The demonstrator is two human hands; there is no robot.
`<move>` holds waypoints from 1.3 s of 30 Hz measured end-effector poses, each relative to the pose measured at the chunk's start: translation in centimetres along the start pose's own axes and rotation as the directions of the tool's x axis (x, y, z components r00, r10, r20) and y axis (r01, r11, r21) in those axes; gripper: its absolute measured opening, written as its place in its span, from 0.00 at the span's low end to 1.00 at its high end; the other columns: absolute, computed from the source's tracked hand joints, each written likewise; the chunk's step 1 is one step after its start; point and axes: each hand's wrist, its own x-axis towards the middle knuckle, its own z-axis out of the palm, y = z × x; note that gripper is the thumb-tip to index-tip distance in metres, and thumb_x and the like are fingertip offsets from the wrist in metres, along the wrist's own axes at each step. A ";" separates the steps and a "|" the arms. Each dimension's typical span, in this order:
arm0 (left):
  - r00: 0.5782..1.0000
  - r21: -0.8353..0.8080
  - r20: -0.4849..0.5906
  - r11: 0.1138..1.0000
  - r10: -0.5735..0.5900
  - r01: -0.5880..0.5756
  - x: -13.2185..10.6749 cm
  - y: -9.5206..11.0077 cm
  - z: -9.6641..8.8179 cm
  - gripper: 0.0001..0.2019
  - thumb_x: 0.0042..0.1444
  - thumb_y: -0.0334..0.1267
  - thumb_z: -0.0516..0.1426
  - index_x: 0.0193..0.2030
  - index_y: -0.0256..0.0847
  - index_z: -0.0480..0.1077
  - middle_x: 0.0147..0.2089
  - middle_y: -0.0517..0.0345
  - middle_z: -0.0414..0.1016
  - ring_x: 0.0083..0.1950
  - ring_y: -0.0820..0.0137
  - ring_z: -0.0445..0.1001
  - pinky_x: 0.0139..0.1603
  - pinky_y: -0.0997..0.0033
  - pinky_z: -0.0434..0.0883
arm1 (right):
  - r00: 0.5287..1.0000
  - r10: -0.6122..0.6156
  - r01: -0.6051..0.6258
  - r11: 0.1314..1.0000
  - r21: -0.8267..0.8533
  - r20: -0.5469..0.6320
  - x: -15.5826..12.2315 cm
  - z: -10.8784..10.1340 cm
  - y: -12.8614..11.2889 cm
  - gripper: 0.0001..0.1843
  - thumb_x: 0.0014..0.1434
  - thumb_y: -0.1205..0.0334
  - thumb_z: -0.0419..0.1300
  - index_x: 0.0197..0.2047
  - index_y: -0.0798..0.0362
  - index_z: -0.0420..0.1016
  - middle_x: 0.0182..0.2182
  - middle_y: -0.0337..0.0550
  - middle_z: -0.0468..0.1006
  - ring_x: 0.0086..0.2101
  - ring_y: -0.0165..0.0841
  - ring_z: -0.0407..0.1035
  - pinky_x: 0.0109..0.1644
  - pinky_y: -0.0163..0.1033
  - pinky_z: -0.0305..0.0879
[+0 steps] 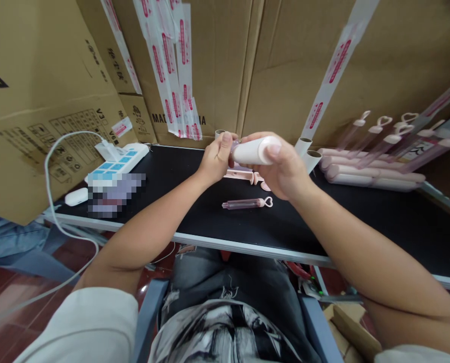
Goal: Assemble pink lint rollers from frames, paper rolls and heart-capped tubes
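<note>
A white cylinder (253,150) is held level above the black table, its rounded end toward the right. My right hand (285,169) is closed around that end, the thumb lying against it. My left hand (216,157) is closed at the cylinder's other end, on a clear pinkish piece (234,145) mostly hidden by the fingers. Below the hands lies a clear pink tube with a heart-shaped loop (246,203). Behind it, partly covered by my right hand, are a pale pink plastic part (240,174) and a small pink oval piece (266,186).
Two white cardboard tubes (312,160) stand behind my right hand. Several pink cylinders (372,174) and heart-topped tubes (370,141) are stacked at the right. A power strip (119,164) with a white cable and a small white case (76,196) lie left. Cardboard walls (217,65) rise behind the table (194,217).
</note>
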 end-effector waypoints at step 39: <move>0.979 -0.194 0.171 0.971 -0.110 0.143 -0.8 3.7 -1.3 0.13 0.70 0.52 0.59 0.48 0.46 0.66 0.28 0.63 0.72 0.25 0.69 0.72 0.29 0.70 0.69 | 0.956 0.271 -0.253 0.955 0.157 -0.110 -4.1 -0.9 -1.6 0.46 0.57 0.12 0.54 0.49 0.47 0.81 0.41 0.52 0.89 0.41 0.55 0.87 0.41 0.60 0.85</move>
